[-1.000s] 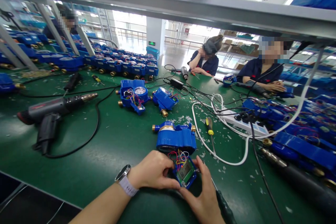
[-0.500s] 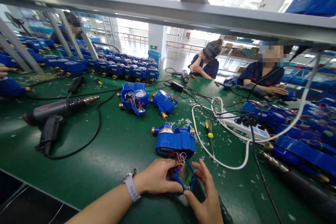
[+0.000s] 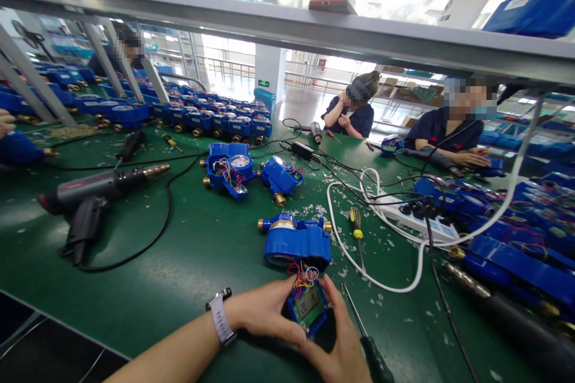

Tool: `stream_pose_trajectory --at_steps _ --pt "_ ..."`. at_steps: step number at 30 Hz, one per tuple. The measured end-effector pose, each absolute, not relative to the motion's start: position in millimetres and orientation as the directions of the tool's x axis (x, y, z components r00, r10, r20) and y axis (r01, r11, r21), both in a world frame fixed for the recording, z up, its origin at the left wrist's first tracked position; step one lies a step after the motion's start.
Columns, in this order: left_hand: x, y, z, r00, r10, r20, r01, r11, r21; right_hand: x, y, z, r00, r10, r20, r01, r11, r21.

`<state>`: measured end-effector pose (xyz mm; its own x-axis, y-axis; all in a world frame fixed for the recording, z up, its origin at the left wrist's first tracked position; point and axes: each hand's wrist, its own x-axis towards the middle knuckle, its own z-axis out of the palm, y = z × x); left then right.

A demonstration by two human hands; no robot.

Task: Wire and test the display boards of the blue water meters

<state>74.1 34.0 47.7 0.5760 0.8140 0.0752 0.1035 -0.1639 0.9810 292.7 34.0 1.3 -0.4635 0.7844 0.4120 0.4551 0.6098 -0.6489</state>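
At far left, a heat gun lies on its side on the green table. Next, the left hand, with a watch at the wrist: thumb and fingers pinch the left side of the blue display module. The module is tilted between both hands at the table's near side, just in front of the blue meter body, with thin coloured wires running towards it. On its right, the right hand has fingers curved along the edge, thumb close to the left thumb at the near corner.

Handling, in this inspector's judgement: module light and stiff-cased; screen, exposed board and wires fragile. Grip the casing's side edges only; leave the wires slack. The meter body, with brass ends, is probably heavy and smooth.

Further right: a yellow-handled screwdriver, a dark-handled screwdriver and a white power strip.
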Motion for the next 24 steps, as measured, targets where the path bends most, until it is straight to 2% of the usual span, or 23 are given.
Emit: stream_pose_trajectory --at_steps 4,8,10,13,15,17,24 --pt "69.5 34.2 51.7 0.625 0.778 0.063 0.092 -0.154 0.984 292.6 33.1 -1.1 -0.43 0.825 0.367 0.461 0.55 -0.696" --pt "68.3 32.6 55.6 0.631 0.774 0.063 0.092 -0.155 0.984 295.1 32.0 -1.1 -0.397 0.878 0.269 0.408 0.431 -0.805" --pt "69.3 31.8 57.0 0.62 0.78 0.077 0.072 -0.155 0.985 295.0 31.9 0.1 -0.373 0.904 0.21 0.329 0.34 -0.881" --pt "72.6 31.5 57.7 0.596 0.799 0.076 0.066 -0.143 0.988 291.5 32.5 4.3 -0.324 0.938 0.124 0.095 0.163 -0.982" --pt "75.1 31.7 56.9 0.591 0.804 0.069 0.066 -0.134 0.989 288.4 33.4 8.3 -0.291 0.953 0.085 -0.067 0.069 -0.995" --pt "77.2 31.8 55.1 0.586 0.808 0.06 0.068 -0.123 0.99 286.2 34.4 12.8 -0.294 0.955 0.049 -0.15 0.005 -0.989" --pt "81.1 29.8 51.4 0.518 0.855 0.036 0.184 -0.153 0.971 287.3 36.5 20.9 -0.277 0.954 -0.118 -0.226 -0.184 -0.956"
